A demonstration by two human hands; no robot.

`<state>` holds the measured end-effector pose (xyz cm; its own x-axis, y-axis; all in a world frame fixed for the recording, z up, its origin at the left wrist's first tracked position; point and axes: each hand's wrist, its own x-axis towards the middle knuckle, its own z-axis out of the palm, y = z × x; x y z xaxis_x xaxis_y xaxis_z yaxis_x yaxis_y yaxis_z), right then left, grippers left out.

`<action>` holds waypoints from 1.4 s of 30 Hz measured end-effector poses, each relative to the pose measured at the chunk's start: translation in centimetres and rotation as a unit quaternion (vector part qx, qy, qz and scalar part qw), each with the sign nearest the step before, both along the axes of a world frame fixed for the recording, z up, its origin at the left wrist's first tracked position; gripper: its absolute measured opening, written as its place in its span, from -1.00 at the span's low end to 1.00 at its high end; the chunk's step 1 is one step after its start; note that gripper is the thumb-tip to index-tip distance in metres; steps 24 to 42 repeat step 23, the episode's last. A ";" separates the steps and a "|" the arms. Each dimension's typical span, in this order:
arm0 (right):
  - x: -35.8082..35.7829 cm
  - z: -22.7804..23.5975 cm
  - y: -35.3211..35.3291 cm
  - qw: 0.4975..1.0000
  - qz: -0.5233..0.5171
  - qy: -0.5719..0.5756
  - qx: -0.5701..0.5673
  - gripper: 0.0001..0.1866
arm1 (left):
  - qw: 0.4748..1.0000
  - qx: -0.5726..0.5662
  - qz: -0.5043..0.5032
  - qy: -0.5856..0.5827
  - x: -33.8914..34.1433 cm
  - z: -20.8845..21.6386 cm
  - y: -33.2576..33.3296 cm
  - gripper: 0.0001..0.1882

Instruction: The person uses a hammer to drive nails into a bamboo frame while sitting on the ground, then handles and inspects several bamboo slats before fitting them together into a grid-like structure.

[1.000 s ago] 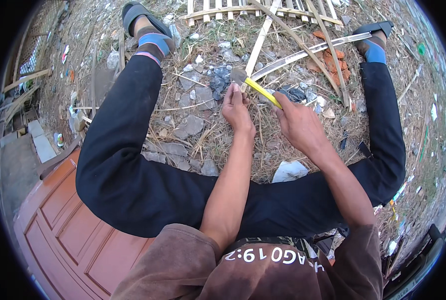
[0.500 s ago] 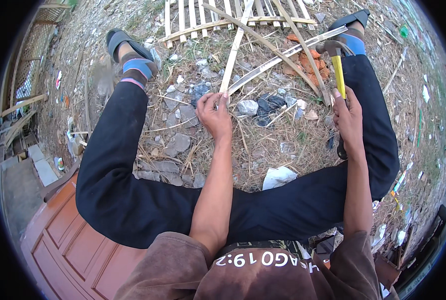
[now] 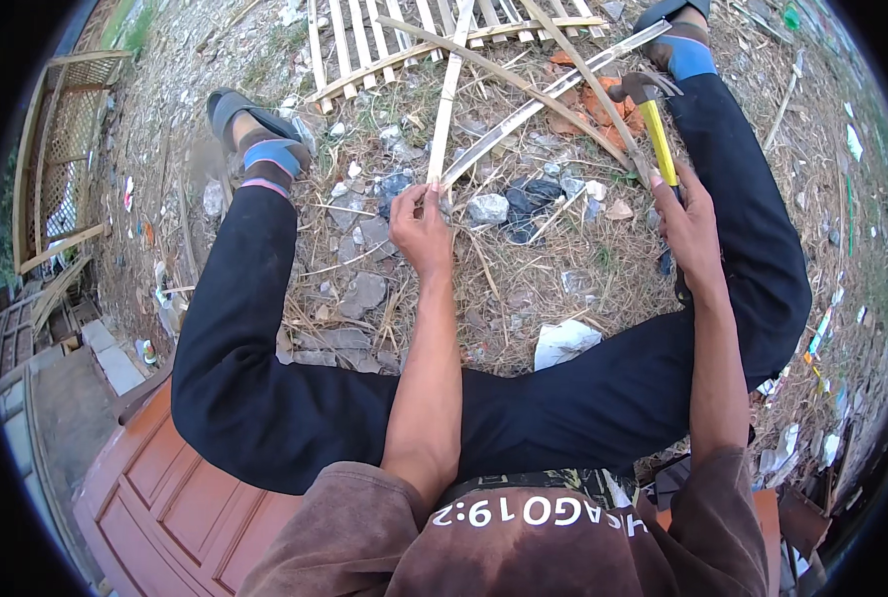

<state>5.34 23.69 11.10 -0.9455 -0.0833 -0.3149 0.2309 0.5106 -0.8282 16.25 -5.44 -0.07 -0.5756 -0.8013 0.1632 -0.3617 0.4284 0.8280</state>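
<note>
My left hand (image 3: 420, 231) pinches the near end of a pale wooden slat (image 3: 449, 104) that runs away from me. Beside those fingertips ends a second slat (image 3: 524, 114), slanting up toward my right foot. A claw hammer (image 3: 655, 131) with a yellow handle is gripped in my right hand (image 3: 690, 234), its head raised at the far end of the handle. The lower grip is partly hidden by that hand. Two more slats cross the slanting one, and the near end of one long slat (image 3: 593, 75) lies close to the hammer.
A slatted wooden panel (image 3: 404, 45) lies beyond the crossed slats. Orange rubble (image 3: 603, 99), stones (image 3: 488, 209), a black plastic scrap (image 3: 536, 204) and dry grass cover the ground between my legs. A brown panelled door (image 3: 180, 488) lies at lower left; a lattice frame (image 3: 71, 149) stands far left.
The whole view has shifted slightly, with the ground sliding left in the picture. Both hands keep their holds, and the hammer stays up near my right leg.
</note>
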 end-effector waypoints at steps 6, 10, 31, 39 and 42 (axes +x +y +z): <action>0.2 -0.7 0.0 0.999 0.009 0.033 -0.010 -0.51 | 1.000 0.021 0.014 0.015 0.0 -1.4 -0.4 -0.79; 0.5 0.3 -0.2 0.999 -0.016 -0.027 -0.041 -0.51 | 0.999 0.040 0.032 -0.007 -0.1 -0.9 -0.1 -0.76; 0.6 -0.9 -0.1 1.000 -0.002 -0.010 -0.019 -0.54 | 0.996 0.026 -0.080 -0.027 0.0 -1.0 -0.7 -0.48; 0.6 -0.9 -0.1 1.000 -0.002 -0.010 -0.019 -0.54 | 0.996 0.026 -0.080 -0.027 0.0 -1.0 -0.7 -0.48; 0.6 -0.9 -0.1 1.000 -0.002 -0.010 -0.019 -0.54 | 0.996 0.026 -0.080 -0.027 0.0 -1.0 -0.7 -0.48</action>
